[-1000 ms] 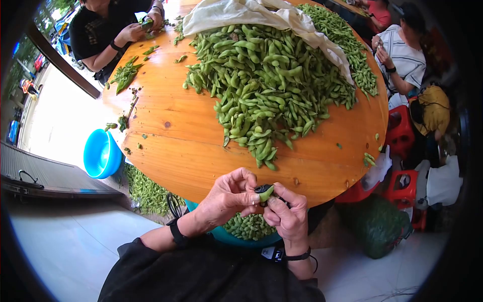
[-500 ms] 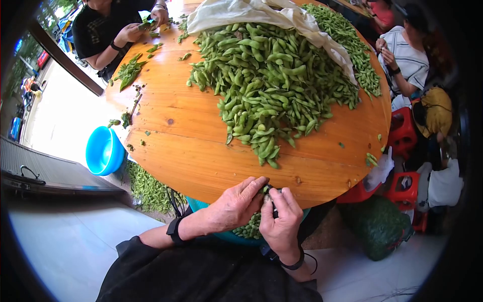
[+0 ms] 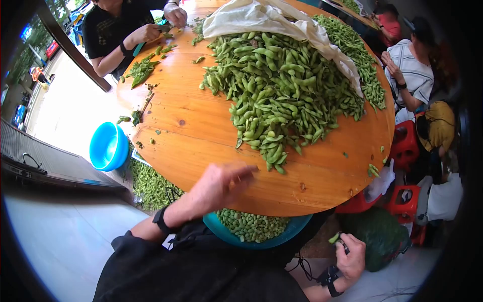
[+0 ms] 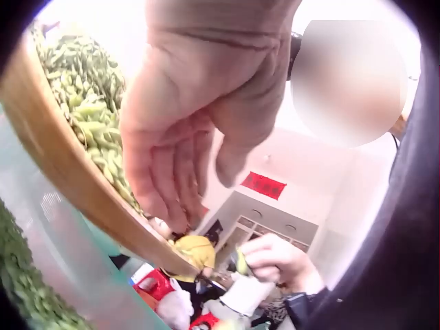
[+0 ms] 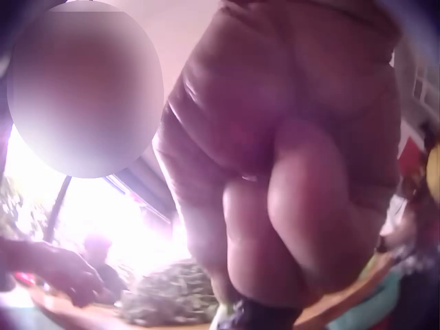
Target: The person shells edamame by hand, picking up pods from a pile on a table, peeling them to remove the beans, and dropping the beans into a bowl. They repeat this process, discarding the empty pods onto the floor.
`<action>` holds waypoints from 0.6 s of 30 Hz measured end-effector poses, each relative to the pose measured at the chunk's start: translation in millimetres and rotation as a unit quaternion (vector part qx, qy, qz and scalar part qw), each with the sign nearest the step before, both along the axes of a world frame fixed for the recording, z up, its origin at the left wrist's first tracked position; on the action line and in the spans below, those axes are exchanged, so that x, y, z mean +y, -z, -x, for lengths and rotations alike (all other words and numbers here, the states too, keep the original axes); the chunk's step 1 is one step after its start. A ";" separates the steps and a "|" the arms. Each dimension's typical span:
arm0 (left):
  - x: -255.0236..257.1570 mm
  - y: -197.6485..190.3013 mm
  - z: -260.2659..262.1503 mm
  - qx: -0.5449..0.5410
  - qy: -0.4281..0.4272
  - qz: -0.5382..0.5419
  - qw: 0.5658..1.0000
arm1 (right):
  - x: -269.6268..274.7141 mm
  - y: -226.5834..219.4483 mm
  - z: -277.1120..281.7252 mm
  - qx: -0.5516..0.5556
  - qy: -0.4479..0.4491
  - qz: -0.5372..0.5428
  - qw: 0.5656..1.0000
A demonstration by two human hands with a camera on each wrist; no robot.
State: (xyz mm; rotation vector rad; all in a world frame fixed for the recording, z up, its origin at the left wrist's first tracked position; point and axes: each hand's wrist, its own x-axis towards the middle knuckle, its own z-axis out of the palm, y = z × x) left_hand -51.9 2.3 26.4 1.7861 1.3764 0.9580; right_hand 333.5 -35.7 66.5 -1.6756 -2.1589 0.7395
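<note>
My left hand (image 3: 221,186), blurred, passes over the near table edge with its fingers loose and nothing in them; the left wrist view shows its palm bare. Well off to the lower right, my right hand (image 3: 350,255) grips a green soybean pod (image 3: 334,238) together with a small black object (image 3: 343,245), mostly hidden by the fingers. A large heap of soybean pods (image 3: 282,95) lies on the round wooden table (image 3: 191,146). Below its near edge, a teal basin (image 3: 297,227) holds shelled green beans (image 3: 251,225).
A pale cloth (image 3: 282,20) covers the back of the heap. On the left stand a blue bowl (image 3: 108,147) and more pods (image 3: 151,186) on the floor. Red stools (image 3: 402,201) and a dark green bag (image 3: 380,239) are at right. Other people sit around the table.
The hands, earlier together over the basin working on a pod, have parted. My right hand has swung down to the right with a pod; my left has moved left, fingers free.
</note>
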 end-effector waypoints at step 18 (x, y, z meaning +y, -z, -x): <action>24.9 -9.2 30.7 0.001 -0.084 0.064 0.994 | 41.4 22.2 123.5 0.199 -0.057 -0.015 0.978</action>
